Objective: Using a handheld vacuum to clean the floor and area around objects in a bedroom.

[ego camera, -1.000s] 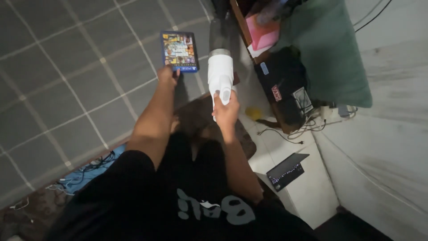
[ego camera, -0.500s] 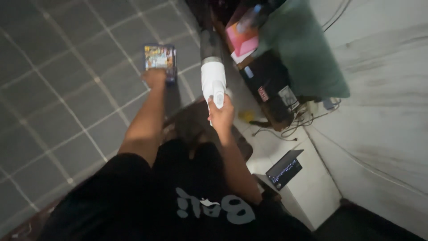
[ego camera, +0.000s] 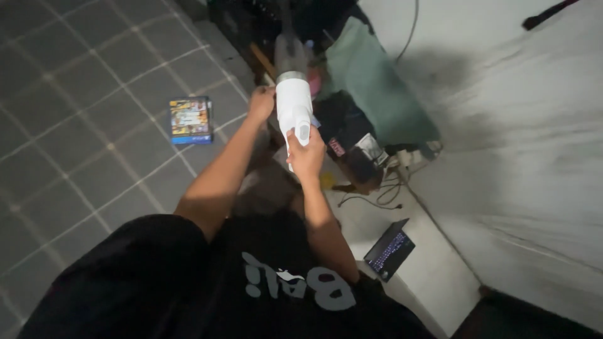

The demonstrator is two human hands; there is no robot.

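Hands share a white handheld vacuum (ego camera: pixel 293 107): right hand (ego camera: pixel 306 157) clamped on its handle, left hand (ego camera: pixel 261 103) gripping its body.

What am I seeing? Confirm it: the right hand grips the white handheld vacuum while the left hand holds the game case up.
Not quite. In the head view the game case lies on the grey checked bedcover; the left hand is at the white handheld vacuum, which the right hand grips.

Vacuum (ego camera: pixel 293 103) stands centre, between both hands. Case (ego camera: pixel 190 119) lies on the floor (ego camera: pixel 81 125), left of it. Bag (ego camera: pixel 352 135) sits right; laptop (ego camera: pixel 389 249) lies nearer, right.
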